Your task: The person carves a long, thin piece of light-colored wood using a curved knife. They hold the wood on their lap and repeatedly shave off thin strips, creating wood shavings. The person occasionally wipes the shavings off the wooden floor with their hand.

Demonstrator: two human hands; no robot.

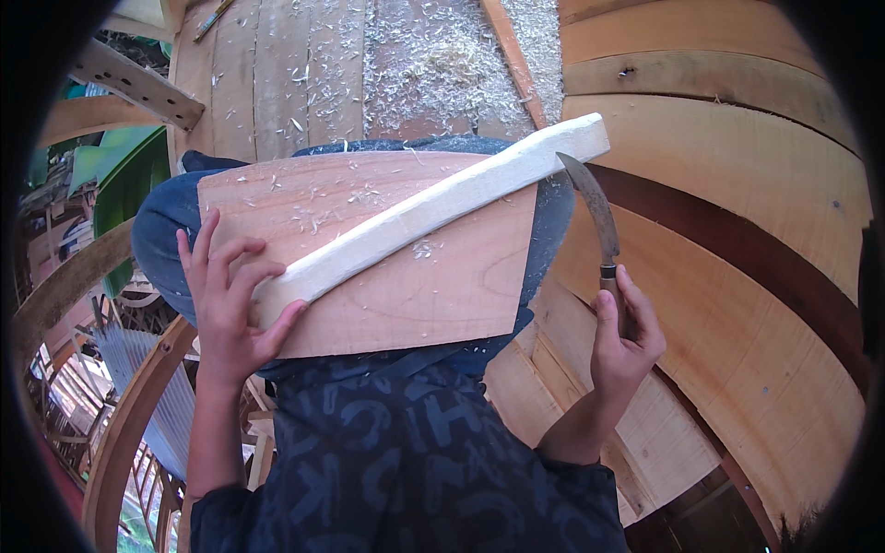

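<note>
A pale, squared wooden stick lies slantwise across a flat wooden board on my lap. Its near left end is between the thumb and fingers of my left hand, which rests on the board. My right hand is wrapped round the handle of a curved knife with a dark, worn blade. The blade points away from me, and its tip is at the side of the stick near the far right end. Small shavings lie scattered on the board.
Wood shavings cover the plank floor ahead, with a narrow wooden strip lying among them. Wide planks curve along my right. On the left are a wooden railing, green leaves and a corrugated sheet.
</note>
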